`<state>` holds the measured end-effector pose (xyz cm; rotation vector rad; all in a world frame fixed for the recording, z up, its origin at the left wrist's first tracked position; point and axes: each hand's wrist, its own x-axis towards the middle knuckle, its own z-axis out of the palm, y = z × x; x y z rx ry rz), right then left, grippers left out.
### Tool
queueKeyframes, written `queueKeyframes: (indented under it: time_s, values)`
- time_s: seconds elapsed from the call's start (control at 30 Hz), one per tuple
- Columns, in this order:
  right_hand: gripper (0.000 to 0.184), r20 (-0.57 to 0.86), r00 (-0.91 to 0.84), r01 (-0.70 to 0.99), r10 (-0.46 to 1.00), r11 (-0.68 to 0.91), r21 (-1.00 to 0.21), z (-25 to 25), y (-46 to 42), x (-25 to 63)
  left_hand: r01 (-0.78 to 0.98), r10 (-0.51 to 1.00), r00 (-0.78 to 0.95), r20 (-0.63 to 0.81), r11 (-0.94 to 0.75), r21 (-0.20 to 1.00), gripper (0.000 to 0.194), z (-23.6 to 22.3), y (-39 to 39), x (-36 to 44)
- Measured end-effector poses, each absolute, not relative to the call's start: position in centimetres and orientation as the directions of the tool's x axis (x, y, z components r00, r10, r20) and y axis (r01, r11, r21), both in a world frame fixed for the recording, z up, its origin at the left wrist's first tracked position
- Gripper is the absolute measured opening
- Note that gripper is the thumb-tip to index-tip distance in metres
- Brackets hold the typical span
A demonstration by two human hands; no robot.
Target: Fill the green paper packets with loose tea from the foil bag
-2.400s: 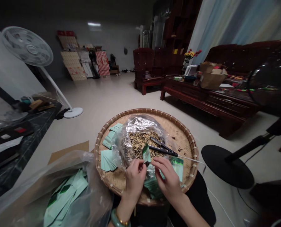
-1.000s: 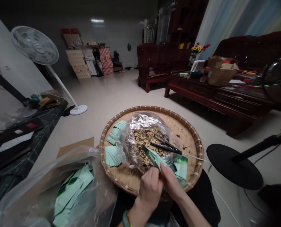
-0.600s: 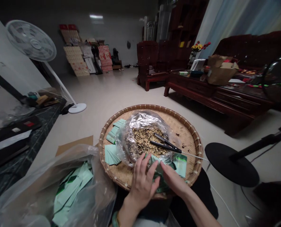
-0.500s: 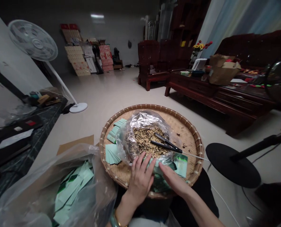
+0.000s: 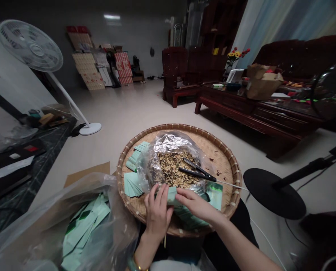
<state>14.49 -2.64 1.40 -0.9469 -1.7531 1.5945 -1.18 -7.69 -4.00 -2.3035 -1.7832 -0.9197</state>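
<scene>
A round woven bamboo tray (image 5: 145, 145) lies in front of me, holding a clear plastic bag (image 5: 151, 169) lined with foil and filled with mixed seeds (image 5: 170, 169). My left hand (image 5: 157, 212) and my right hand (image 5: 194, 205) meet at the tray's near side, around a mint-green sachet (image 5: 170, 196). Its end touches the left fingers, and the right fingers lie along it. A loose pile of green sachets (image 5: 189, 219) sits under my right hand. Black tongs (image 5: 196, 174) rest on the seeds. Mint-green sachet stacks (image 5: 132, 184) lie at the tray's left.
A large plastic bag of green sachets (image 5: 83, 229) sits at lower left, over a cardboard sheet (image 5: 86, 175). A white standing fan (image 5: 31, 45) and dark counter (image 5: 35, 162) are left; a black fan base (image 5: 274, 194) is right. A white cable (image 5: 235, 185) crosses the tray's rim.
The sachet held up between my hands has come down to the pile. My hands have moved from flat on the pile to closer around the sachet, and the view has shifted slightly.
</scene>
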Motion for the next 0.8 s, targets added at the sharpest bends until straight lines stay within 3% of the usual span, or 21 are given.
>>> queueKeyframes:
  time_s: [0.17, 0.37, 0.47, 0.53, 0.63, 0.8]
  values:
    - [0.028, -0.028, -0.588, 0.146, 0.809, 0.072, -0.987, 2.2, -2.9, 13.7, 0.879, 0.83, 0.049, 0.556, -0.3, 0.37, 0.055, -4.1, -7.3, -1.5]
    - [0.036, -0.033, -0.485, -0.026, 0.874, -0.052, -0.998, 2.0, -0.6, 14.8, 0.781, 0.83, -0.141, 0.539, -0.242, 0.576, 0.045, -4.7, -6.5, -2.2]
    - [0.038, 0.015, -0.428, 0.252, 0.904, 0.135, -0.958, 0.0, 1.7, 15.0, 0.764, 0.823, -0.196, 0.533, -0.212, 0.609, 0.04, -4.7, -6.4, -2.3]
    - [0.057, 0.092, -0.489, 0.451, 0.867, 0.342, -0.824, -1.3, 2.8, 14.7, 0.765, 0.819, -0.205, 0.536, -0.207, 0.609, 0.038, -4.7, -6.4, -2.3]
    - [0.077, 0.063, -0.569, 0.625, 0.82, 0.481, -0.615, -1.9, 3.7, 13.4, 0.773, 0.811, -0.198, 0.551, -0.216, 0.596, 0.037, -4.8, -6.4, -2.3]
    - [0.062, -0.039, -0.579, 0.731, 0.815, 0.497, -0.467, -0.7, 4.2, 11.8, 0.784, 0.809, -0.177, 0.56, -0.228, 0.578, 0.038, -5.0, -6.3, -2.3]
